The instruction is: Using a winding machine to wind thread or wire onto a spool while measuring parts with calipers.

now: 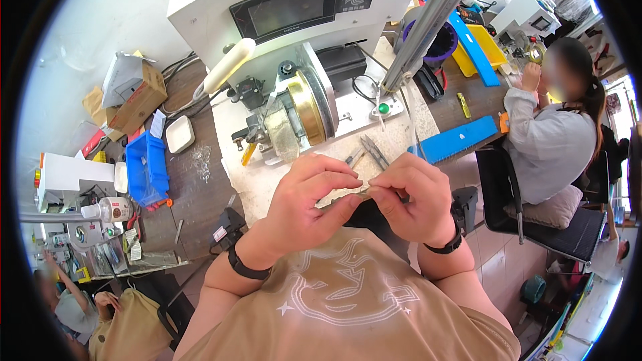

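My left hand (311,197) and my right hand (416,195) meet in front of my chest, at the near edge of the work surface. Thumb and fingers of both are pinched on a small, thin, dull-coloured piece (364,192), mostly hidden and too small to name. Just beyond my fingertips lie pliers (376,152) and another slim tool (354,158). Farther off stands a white machine (287,13) with a dark screen (286,10). Its gold-coloured wheel (307,108) sits behind a paler drum (281,132).
Left on the table are a blue bin (147,168), a white dish (179,135) and a cardboard box (139,101). A metal post (431,23) rises on the right, near a blue strip (460,139). A seated person (552,140) works at the right.
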Demonstrator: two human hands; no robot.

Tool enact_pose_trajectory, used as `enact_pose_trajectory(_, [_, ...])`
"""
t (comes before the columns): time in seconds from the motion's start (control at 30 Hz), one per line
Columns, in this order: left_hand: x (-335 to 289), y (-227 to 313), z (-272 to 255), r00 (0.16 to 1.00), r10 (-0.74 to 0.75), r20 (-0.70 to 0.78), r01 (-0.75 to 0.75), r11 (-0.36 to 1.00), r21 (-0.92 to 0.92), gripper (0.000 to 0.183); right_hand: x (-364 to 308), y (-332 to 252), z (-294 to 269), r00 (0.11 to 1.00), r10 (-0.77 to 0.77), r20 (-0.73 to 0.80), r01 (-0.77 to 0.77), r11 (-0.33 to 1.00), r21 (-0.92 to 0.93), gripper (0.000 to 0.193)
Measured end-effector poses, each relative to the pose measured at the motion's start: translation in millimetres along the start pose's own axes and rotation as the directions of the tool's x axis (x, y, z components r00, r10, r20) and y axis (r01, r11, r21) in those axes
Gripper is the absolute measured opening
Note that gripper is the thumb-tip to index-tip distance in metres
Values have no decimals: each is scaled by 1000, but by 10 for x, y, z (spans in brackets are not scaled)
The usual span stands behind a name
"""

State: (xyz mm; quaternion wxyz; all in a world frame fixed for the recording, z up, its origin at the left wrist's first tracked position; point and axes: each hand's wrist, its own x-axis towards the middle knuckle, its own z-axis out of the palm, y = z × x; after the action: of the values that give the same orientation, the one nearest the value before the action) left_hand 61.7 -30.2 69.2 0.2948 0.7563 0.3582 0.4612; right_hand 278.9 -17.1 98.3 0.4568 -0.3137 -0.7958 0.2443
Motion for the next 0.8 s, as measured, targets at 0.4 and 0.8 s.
enact_pose_trajectory(0.4, [-75,-12,23,999,-23,-33,23,1000,-5,13,-44,-40,13,999,47,2,-47,999,-8,12])
enact_pose_trajectory(0.8, [-100,-100,67,997,-52,-61,50,998,-29,14,-69,8,43,997,71,30,-71,997,3,11])
